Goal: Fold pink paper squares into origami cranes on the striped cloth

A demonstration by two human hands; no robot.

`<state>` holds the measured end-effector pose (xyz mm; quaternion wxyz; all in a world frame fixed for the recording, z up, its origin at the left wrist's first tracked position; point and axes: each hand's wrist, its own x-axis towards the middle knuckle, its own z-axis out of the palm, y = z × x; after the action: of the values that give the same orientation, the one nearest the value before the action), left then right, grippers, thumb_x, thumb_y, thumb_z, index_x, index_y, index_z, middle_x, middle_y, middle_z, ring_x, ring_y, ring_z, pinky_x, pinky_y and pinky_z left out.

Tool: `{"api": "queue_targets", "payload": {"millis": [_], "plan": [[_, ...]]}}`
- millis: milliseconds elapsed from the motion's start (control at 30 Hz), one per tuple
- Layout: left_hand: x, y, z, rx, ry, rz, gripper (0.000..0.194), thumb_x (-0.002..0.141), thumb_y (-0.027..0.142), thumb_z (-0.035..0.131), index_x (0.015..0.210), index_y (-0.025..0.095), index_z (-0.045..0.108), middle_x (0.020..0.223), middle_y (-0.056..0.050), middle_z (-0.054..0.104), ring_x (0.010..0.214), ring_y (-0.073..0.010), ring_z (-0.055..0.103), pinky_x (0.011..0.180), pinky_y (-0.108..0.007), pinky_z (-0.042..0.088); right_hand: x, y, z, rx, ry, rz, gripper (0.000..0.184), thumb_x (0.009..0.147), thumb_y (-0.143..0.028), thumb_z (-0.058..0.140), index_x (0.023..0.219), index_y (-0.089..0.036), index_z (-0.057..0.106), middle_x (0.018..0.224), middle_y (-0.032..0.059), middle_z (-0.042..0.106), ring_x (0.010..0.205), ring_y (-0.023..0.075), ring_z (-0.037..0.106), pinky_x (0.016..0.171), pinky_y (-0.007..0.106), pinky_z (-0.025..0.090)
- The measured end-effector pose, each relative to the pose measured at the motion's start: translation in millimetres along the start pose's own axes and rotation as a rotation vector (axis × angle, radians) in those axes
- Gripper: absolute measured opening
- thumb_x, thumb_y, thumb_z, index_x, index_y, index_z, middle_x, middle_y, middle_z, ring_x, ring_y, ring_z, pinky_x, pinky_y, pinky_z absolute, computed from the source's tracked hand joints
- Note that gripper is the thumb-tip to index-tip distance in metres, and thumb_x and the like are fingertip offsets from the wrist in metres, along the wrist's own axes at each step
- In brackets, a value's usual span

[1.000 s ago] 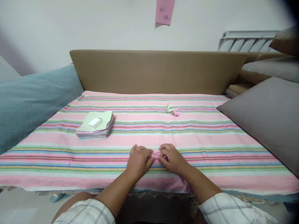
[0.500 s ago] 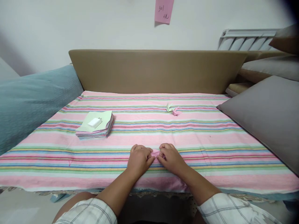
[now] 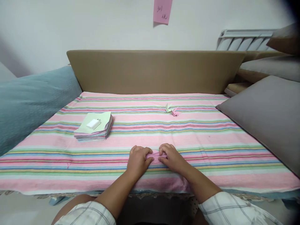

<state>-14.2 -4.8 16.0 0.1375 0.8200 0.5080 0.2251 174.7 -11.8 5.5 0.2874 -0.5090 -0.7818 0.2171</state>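
Observation:
A small folded sheet of pink paper lies on the striped cloth near its front edge, its crease lines running sideways. My left hand grips its left end between thumb and fingers. On the opposite end, my right hand holds the paper, thumb below and fingers above. The middle of the paper shows between the two hands; its ends are partly hidden by my fingers.
Two folded paper cranes, one green and one pink, stand farther back. A stack of coloured paper with a white charger plug on top sits left. Grey cushions line the right; a blue cushion is left.
My fingers have loosened and spread a little on the paper, so more of its pink surface shows between my hands. The view has shifted slightly.

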Motion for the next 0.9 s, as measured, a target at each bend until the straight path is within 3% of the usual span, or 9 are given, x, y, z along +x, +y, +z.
{"api": "queue_targets", "payload": {"millis": [200, 400, 567, 700, 900], "plan": [[0.0, -1.4, 0.4, -0.014, -0.023, 0.046, 0.022, 0.075, 0.028, 0.063, 0.097, 0.029, 0.067, 0.087, -0.001, 0.068, 0.089, -0.0215, 0.056, 0.093, -0.043, 0.033, -1.7, 4.3, -4.5, 0.061, 0.002, -0.048, 0.018, 0.071, -0.005, 0.051, 0.079, -0.021, 0.053, 0.09, 0.0021, 0.058, 0.091, 0.0186, 0.052, 0.083, 0.036, 0.041], [-0.6, 0.3, 0.0, 0.017, -0.013, 0.025, 0.026, 0.073, 0.027, 0.065, 0.099, 0.028, 0.065, 0.085, -0.002, 0.067, 0.089, -0.0218, 0.056, 0.093, -0.043, 0.033, -7.9, 4.4, -4.1, 0.035, 0.178, -0.23, 0.023, 0.074, -0.003, 0.041, 0.08, -0.021, 0.055, 0.096, 0.0054, 0.064, 0.094, 0.0193, 0.055, 0.084, 0.038, 0.042], [-1.6, 0.9, -0.1, 0.015, -0.005, 0.022, 0.026, 0.073, 0.027, 0.065, 0.1, 0.028, 0.064, 0.085, -0.001, 0.066, 0.088, -0.0213, 0.055, 0.093, -0.043, 0.033, -11.6, 0.2, -1.0, -0.09, 0.04, -0.387, 0.03, 0.079, -0.008, 0.043, 0.099, -0.022, 0.061, 0.112, 0.005, 0.063, 0.103, 0.0201, 0.054, 0.089, 0.041, 0.042], [-1.6, 0.7, 0.4, 0.022, -0.013, 0.014, 0.024, 0.074, 0.027, 0.064, 0.098, 0.028, 0.064, 0.084, -0.001, 0.065, 0.088, -0.0212, 0.055, 0.093, -0.042, 0.033, -11.4, 1.4, -1.0, -0.138, -0.057, -0.409, 0.032, 0.081, -0.011, 0.044, 0.105, -0.024, 0.062, 0.115, 0.0037, 0.063, 0.106, 0.0188, 0.054, 0.091, 0.039, 0.042], [1.2, -3.1, -2.0, -0.001, -0.054, 0.015, 0.028, 0.073, 0.017, 0.061, 0.099, 0.027, 0.064, 0.086, -0.001, 0.066, 0.089, -0.0206, 0.055, 0.092, -0.041, 0.034, -9.3, 2.3, -2.8, -0.211, -0.095, -0.385, 0.036, 0.076, -0.009, 0.047, 0.103, -0.025, 0.065, 0.115, 0.0013, 0.063, 0.106, 0.0202, 0.053, 0.09, 0.04, 0.04]]}}
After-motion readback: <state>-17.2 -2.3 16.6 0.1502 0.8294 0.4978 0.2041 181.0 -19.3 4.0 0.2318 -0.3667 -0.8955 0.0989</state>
